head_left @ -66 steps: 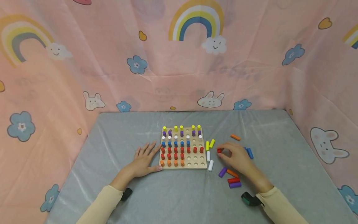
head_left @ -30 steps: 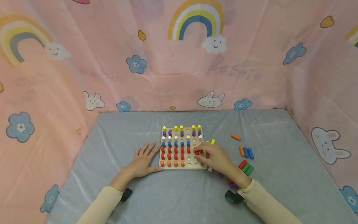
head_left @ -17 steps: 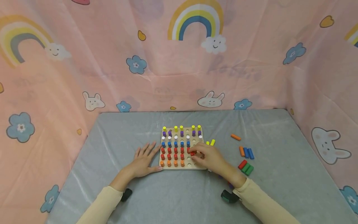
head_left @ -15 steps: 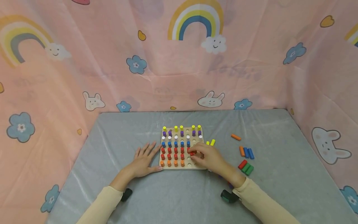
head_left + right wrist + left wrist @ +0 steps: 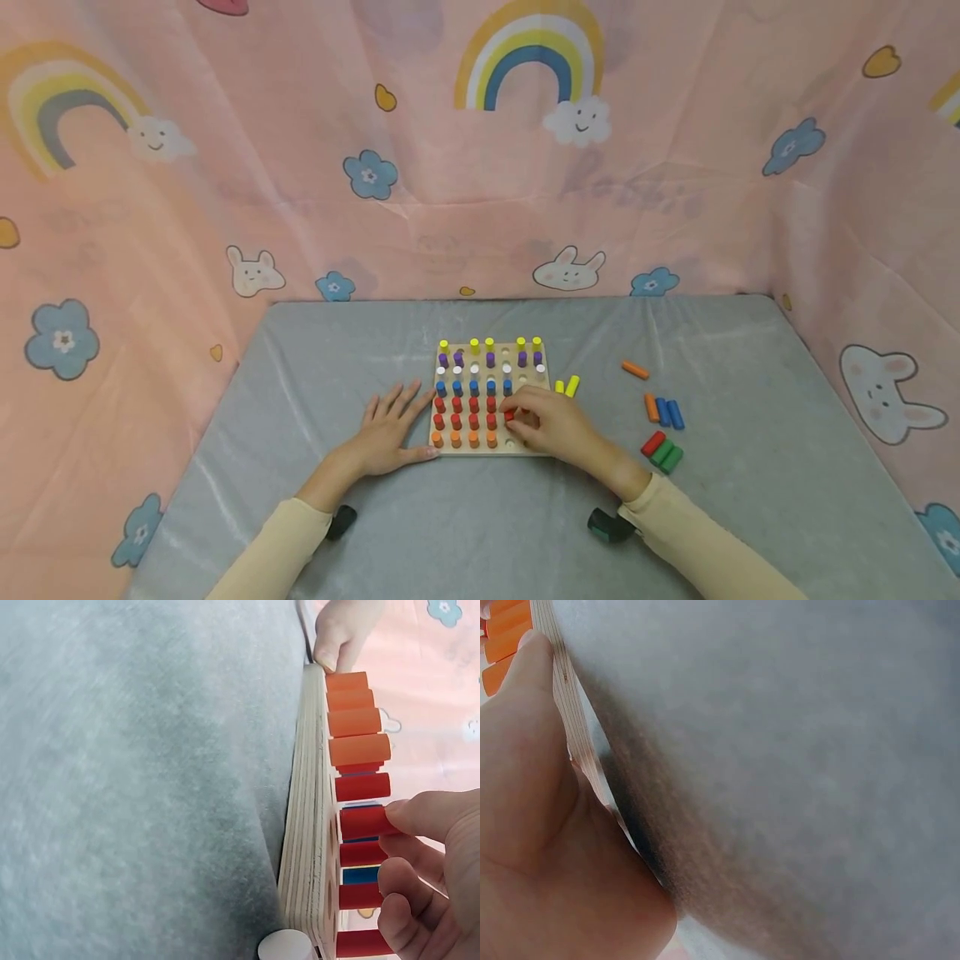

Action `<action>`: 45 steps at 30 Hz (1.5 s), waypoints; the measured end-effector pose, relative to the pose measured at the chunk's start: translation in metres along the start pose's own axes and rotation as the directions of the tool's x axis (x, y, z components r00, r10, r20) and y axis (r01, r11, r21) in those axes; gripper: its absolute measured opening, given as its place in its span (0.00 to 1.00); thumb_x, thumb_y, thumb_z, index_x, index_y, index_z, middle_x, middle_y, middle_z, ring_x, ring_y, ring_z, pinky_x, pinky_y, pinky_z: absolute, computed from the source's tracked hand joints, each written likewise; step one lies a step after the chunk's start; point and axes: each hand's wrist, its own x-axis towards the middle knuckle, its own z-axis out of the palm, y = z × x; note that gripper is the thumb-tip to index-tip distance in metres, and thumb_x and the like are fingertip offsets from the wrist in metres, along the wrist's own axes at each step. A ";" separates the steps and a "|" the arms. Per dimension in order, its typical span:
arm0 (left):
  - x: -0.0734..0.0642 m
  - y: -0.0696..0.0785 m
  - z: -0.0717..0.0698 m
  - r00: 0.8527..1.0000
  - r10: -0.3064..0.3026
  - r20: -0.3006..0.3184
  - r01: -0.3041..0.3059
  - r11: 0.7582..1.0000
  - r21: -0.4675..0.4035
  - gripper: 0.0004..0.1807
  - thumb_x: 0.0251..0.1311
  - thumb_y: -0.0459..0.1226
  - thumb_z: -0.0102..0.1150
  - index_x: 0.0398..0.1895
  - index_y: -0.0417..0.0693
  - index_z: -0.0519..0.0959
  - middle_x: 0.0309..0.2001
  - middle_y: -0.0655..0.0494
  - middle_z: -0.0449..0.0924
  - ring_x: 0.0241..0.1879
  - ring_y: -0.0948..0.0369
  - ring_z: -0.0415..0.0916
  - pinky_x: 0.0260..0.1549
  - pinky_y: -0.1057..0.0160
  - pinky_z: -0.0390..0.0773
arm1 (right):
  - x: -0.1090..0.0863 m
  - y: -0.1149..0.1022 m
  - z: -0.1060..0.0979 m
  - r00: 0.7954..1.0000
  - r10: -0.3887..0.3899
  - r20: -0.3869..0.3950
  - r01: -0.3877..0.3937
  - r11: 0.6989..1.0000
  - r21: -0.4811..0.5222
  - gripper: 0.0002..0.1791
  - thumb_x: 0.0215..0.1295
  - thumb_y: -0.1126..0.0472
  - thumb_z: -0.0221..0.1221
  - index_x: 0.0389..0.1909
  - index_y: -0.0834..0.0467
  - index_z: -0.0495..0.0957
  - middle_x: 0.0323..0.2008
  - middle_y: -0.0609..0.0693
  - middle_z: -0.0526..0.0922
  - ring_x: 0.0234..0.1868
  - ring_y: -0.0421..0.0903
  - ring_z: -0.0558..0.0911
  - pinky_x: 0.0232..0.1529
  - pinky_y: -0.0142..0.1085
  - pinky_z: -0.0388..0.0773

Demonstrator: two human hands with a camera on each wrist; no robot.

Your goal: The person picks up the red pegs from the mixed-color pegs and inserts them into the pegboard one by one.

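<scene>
A wooden pegboard [image 5: 491,453] holds rows of coloured pegs: yellow, purple, white, blue, red and orange from back to front. My left hand [image 5: 378,433] rests at the board's left side, fingers spread and straight, thumb at its near left corner. My right hand [image 5: 558,425] reaches over the board's right part. Thumb and fingers pinch the outer end of a red peg [image 5: 365,823], which stands at the board beside another red peg [image 5: 363,786] in the second row from the front. Orange pegs [image 5: 360,750] fill part of the front row. My right hand hides the board's right side.
Right of the board lie two yellow pegs [image 5: 572,386]. Farther right are two blue pegs [image 5: 675,414], orange pegs [image 5: 635,369], a loose red peg [image 5: 652,443] and two green pegs [image 5: 671,459]. A white peg [image 5: 286,946] lies near the board's side. Grey cloth [image 5: 352,533] covers the table.
My right hand has carried the red peg leftward from the loose pegs to the board, sliding slightly farther left in the last half second. The left hand has stayed put.
</scene>
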 end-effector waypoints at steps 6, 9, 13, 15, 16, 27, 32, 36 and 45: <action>0.002 -0.004 0.005 1.000 -0.004 -0.011 0.004 1.000 0.018 0.53 0.59 0.67 0.56 0.81 0.64 0.43 0.82 0.52 0.37 0.80 0.43 0.34 0.72 0.30 0.37 | -0.001 0.002 0.003 1.000 0.008 0.016 -0.007 1.000 -0.028 0.10 0.60 0.59 0.69 0.43 0.49 0.84 0.34 0.40 0.82 0.28 0.38 0.74 0.29 0.24 0.69; 0.003 -0.004 0.005 1.000 -0.006 -0.013 0.006 1.000 0.013 0.53 0.58 0.66 0.57 0.81 0.64 0.43 0.82 0.52 0.38 0.80 0.43 0.34 0.71 0.30 0.37 | -0.002 0.003 0.005 1.000 0.007 0.017 -0.007 1.000 -0.029 0.10 0.61 0.59 0.68 0.44 0.48 0.84 0.36 0.40 0.83 0.29 0.37 0.75 0.29 0.24 0.70; 0.002 -0.004 0.006 1.000 -0.008 -0.013 0.008 1.000 0.010 0.52 0.59 0.66 0.56 0.81 0.64 0.43 0.82 0.52 0.38 0.80 0.44 0.34 0.72 0.30 0.37 | -0.004 0.004 0.006 1.000 -0.013 0.001 0.013 0.999 -0.042 0.10 0.60 0.59 0.69 0.43 0.49 0.84 0.35 0.41 0.84 0.29 0.37 0.75 0.29 0.24 0.70; 0.002 -0.004 0.007 1.000 -0.006 -0.013 0.006 1.000 0.009 0.52 0.59 0.66 0.56 0.81 0.64 0.43 0.82 0.51 0.38 0.80 0.43 0.34 0.72 0.30 0.37 | -0.004 0.005 0.007 1.000 -0.024 -0.009 0.024 0.999 -0.048 0.10 0.60 0.59 0.69 0.42 0.49 0.85 0.35 0.42 0.85 0.29 0.36 0.76 0.30 0.24 0.71; 0.002 -0.004 0.007 1.000 -0.005 -0.012 0.006 1.000 0.009 0.52 0.59 0.66 0.57 0.81 0.63 0.43 0.82 0.51 0.38 0.80 0.43 0.34 0.72 0.30 0.36 | -0.005 0.005 0.007 1.000 -0.028 -0.013 0.028 0.998 -0.049 0.10 0.60 0.59 0.69 0.42 0.49 0.85 0.35 0.42 0.85 0.29 0.36 0.76 0.30 0.25 0.72; 0.000 -0.002 0.004 1.000 0.006 -0.015 -0.006 1.000 0.002 0.53 0.58 0.67 0.56 0.81 0.63 0.44 0.82 0.50 0.39 0.80 0.42 0.36 0.71 0.30 0.38 | -0.006 0.005 0.006 1.000 -0.013 -0.008 0.013 0.997 -0.071 0.10 0.60 0.58 0.68 0.44 0.49 0.85 0.37 0.43 0.86 0.31 0.37 0.77 0.32 0.27 0.73; 0.000 -0.003 0.006 1.000 0.007 -0.022 -0.007 1.000 0.004 0.53 0.58 0.66 0.58 0.81 0.63 0.44 0.81 0.49 0.40 0.80 0.42 0.36 0.71 0.30 0.38 | -0.007 0.006 0.006 1.000 -0.015 -0.018 0.014 0.997 -0.080 0.11 0.60 0.58 0.69 0.44 0.49 0.85 0.38 0.43 0.86 0.31 0.36 0.77 0.32 0.26 0.73; 0.000 -0.003 0.005 1.000 0.010 -0.028 -0.009 1.000 0.003 0.53 0.58 0.66 0.57 0.81 0.63 0.45 0.81 0.49 0.40 0.79 0.42 0.36 0.71 0.30 0.38 | -0.008 0.005 0.003 0.999 -0.026 -0.035 0.024 0.998 -0.056 0.12 0.59 0.61 0.69 0.44 0.51 0.85 0.38 0.43 0.86 0.31 0.36 0.77 0.33 0.27 0.75; 0.002 -0.005 0.008 1.000 -0.004 -0.026 0.004 1.000 0.013 0.53 0.58 0.66 0.58 0.81 0.65 0.43 0.82 0.52 0.38 0.80 0.44 0.34 0.72 0.31 0.37 | -0.019 0.009 -0.012 0.999 -0.001 -0.055 0.000 1.000 -0.024 0.13 0.58 0.63 0.69 0.45 0.53 0.84 0.36 0.43 0.86 0.25 0.32 0.73 0.26 0.24 0.70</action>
